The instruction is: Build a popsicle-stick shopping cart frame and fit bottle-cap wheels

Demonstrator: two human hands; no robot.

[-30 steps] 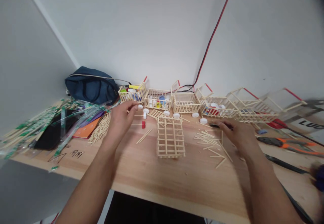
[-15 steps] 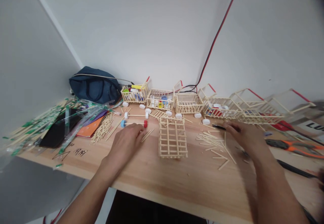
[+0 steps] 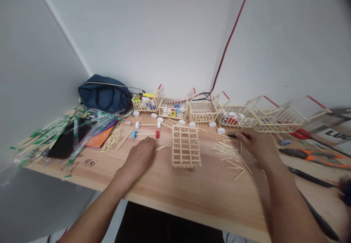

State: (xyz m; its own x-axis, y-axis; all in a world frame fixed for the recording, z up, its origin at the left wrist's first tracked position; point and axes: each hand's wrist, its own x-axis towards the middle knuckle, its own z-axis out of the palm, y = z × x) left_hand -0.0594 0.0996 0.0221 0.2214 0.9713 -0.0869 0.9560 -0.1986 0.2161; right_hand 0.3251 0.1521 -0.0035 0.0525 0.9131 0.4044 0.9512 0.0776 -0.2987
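Observation:
My left hand (image 3: 141,154) rests on the table with its fingers curled down. Two thin wooden sticks (image 3: 161,148) lie at its fingertips; whether it pinches one is hidden. Just beyond it is a stick axle (image 3: 146,134) with a blue and a red cap as wheels; behind that lies another with white wheels (image 3: 148,125). My right hand (image 3: 257,144) is closed round a slim dark tool (image 3: 232,136), whose kind I cannot make out. Between my hands stands a basket frame of wooden sticks (image 3: 185,149). Loose cut sticks (image 3: 226,149) lie left of my right hand.
Wheeled stick carts (image 3: 203,112) line the wall, some holding bottle caps. At left are a blue bag (image 3: 105,93), a dark phone-like slab (image 3: 65,140), orange paper (image 3: 98,137) and wrapped sticks (image 3: 44,135). Orange-handled pliers (image 3: 309,153) lie at right.
The view has shifted slightly. My left hand has drawn back a little from the red-capped axle, and the sticks by its fingertips have turned flatter. My right hand still holds the dark tool.

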